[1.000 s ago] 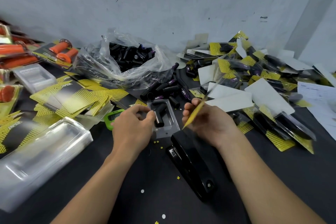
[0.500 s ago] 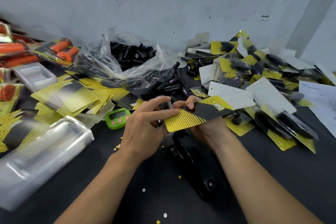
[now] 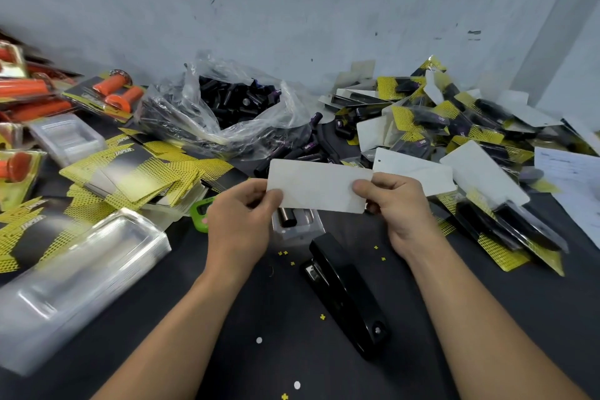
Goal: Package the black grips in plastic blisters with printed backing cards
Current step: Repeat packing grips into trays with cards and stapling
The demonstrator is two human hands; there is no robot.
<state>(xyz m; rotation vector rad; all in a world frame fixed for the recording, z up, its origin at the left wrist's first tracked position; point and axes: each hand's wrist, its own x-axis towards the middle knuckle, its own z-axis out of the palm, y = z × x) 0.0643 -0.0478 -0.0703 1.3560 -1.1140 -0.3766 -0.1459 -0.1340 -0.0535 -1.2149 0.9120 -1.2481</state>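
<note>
I hold a backing card (image 3: 316,187) level above the table, its blank white back toward me. My left hand (image 3: 242,221) pinches its left end and my right hand (image 3: 397,204) pinches its right end. Just under the card lies a clear plastic blister (image 3: 298,224) with black grips (image 3: 287,217) in it, mostly hidden by the card. A clear bag of loose black grips (image 3: 233,104) sits behind. More loose grips (image 3: 305,149) lie between the bag and the card.
A black stapler (image 3: 345,292) lies just in front of the blister. A stack of empty blisters (image 3: 74,273) and fanned yellow-black cards (image 3: 136,172) are at left, with a green timer (image 3: 203,213). Finished packs (image 3: 470,140) pile at right. Orange grip packs (image 3: 110,94) lie far left.
The card has been turned over from its yellow-black printed face to its white back. Both hands now hold it by the ends over the filled blister.
</note>
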